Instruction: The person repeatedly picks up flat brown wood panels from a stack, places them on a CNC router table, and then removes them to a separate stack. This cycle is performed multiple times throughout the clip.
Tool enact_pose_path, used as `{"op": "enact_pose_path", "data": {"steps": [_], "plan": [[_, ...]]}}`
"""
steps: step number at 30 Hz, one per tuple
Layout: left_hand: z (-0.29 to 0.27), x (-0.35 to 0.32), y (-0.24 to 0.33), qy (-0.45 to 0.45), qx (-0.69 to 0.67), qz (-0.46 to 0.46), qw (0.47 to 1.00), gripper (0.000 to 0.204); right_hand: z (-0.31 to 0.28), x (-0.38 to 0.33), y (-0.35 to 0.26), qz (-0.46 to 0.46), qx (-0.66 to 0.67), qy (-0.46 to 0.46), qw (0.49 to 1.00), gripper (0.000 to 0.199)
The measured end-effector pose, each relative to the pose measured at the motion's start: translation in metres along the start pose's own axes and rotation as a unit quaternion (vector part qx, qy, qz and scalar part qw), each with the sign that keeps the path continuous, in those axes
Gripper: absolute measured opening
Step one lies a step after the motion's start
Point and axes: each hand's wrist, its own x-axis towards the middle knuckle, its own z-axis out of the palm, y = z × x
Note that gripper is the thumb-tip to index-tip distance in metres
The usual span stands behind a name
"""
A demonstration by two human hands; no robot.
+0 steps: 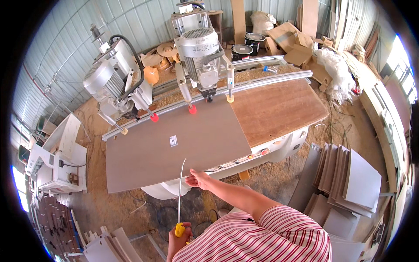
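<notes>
Low in the picture, my left hand is closed round the yellow handle of an air blow gun. Its long, thin metal nozzle points away from me, with a bent tip over the front part of a grey-brown panel. At the panel's front edge is my right hand, fingers loosely stretched and holding nothing; I cannot tell whether it touches the edge. The panel lies flat on the table of a two-headed drilling machine. A small white label sits on the panel. Red and yellow-tipped clamps stand along its far side.
Brown wooden table top extends right of the panel. Buttons line the machine's front. Stacked panels lean at the right; more stand at lower left. Paint buckets, cardboard and plastic wrap lie behind.
</notes>
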Motion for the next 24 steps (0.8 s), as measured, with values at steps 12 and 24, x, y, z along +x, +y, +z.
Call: {"op": "enact_pose_path", "data": {"steps": [12, 24], "plan": [[0.019, 0.003, -0.008, -0.004, -0.23, -0.091, 0.969, 0.017, -0.136, -0.106, -0.053, 0.004, -0.042, 0.006, 0.999, 0.023], [0.02, 0.017, -0.008, -0.053, -0.077, -0.089, 0.992, 0.018, -0.251, -0.148, -0.106, -0.118, 0.051, 0.134, 0.983, 0.02]]}}
